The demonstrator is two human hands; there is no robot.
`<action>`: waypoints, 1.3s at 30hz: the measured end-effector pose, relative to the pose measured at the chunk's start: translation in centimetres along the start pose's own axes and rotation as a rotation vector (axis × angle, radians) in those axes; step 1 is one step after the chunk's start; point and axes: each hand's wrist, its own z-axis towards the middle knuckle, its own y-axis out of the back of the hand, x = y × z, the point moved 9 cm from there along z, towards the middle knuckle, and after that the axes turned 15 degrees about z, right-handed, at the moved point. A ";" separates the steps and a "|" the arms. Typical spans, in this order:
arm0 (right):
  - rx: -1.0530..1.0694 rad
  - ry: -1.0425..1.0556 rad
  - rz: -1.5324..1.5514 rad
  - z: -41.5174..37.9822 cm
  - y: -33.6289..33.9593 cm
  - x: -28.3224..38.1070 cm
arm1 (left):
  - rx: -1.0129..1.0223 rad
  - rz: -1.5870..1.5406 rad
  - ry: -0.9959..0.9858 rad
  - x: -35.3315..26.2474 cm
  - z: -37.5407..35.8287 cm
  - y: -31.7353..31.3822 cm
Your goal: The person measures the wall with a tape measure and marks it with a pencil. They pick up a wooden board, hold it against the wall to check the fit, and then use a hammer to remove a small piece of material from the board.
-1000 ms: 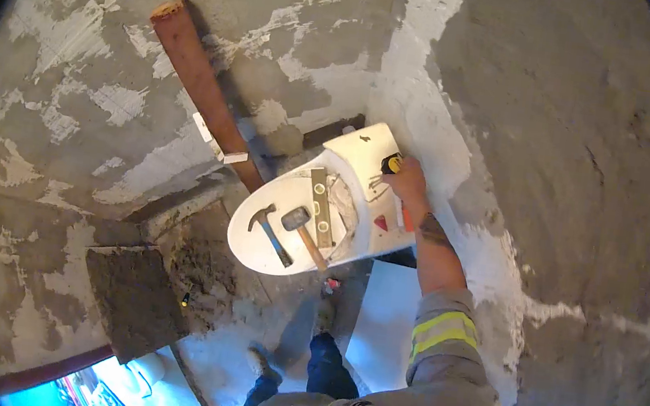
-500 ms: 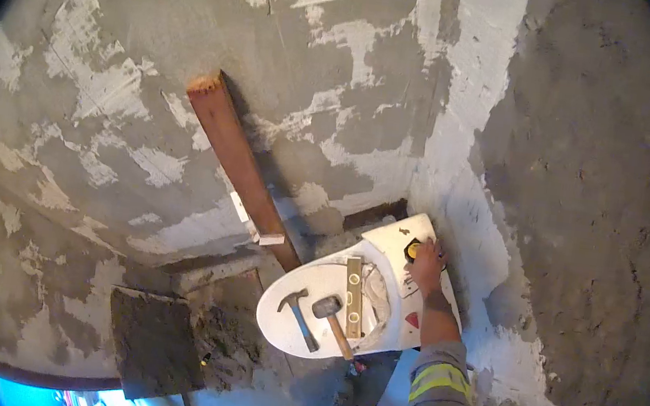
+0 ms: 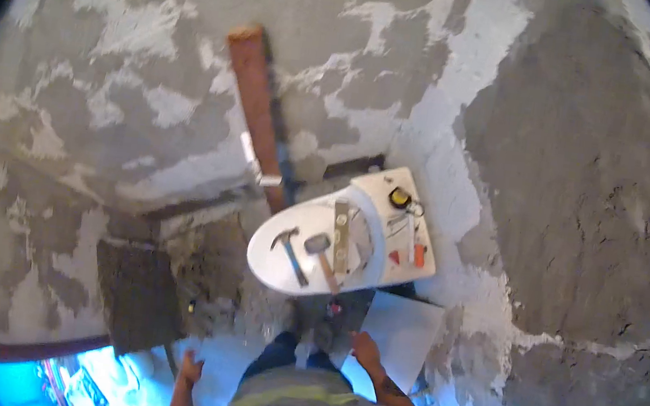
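My left hand (image 3: 192, 367) hangs low at the bottom left of my body, its thumb apart from the fingers and nothing visible in it. My right hand (image 3: 366, 349) is in front of my waist, over a pale sheet (image 3: 406, 335), loosely open and somewhat blurred. Beyond it stands a white toilet (image 3: 266, 257) with tools lying on top. On its lid are a claw hammer (image 3: 292, 260), a mallet (image 3: 323, 261) and a spirit level (image 3: 341, 233). A yellow and black tape measure (image 3: 399, 198) and an orange-handled tool (image 3: 418, 254) lie on the tank top.
A wooden plank (image 3: 256, 105) leans against the patchy plastered wall (image 3: 152, 92) behind the toilet. A dark square slab (image 3: 139, 296) is at the left. Rough grey wall (image 3: 578, 193) rises on the right. Bright blue light comes from the lower left.
My right hand has let go of the tape measure and drawn back from the tank top toward my body. My left hand has come into view. The view has shifted downward.
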 end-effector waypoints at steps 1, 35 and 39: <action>0.004 0.256 -0.160 -3.6 -2.3 -0.9 | 0.160 0.032 0.073 -2.5 2.5 0.2; -0.360 -0.471 0.266 24.3 -3.3 -11.8 | 0.657 0.443 -0.163 8.4 3.6 -1.8; -0.501 -0.530 0.315 26.4 -2.8 -10.3 | 0.316 -0.414 0.753 11.6 -2.2 3.3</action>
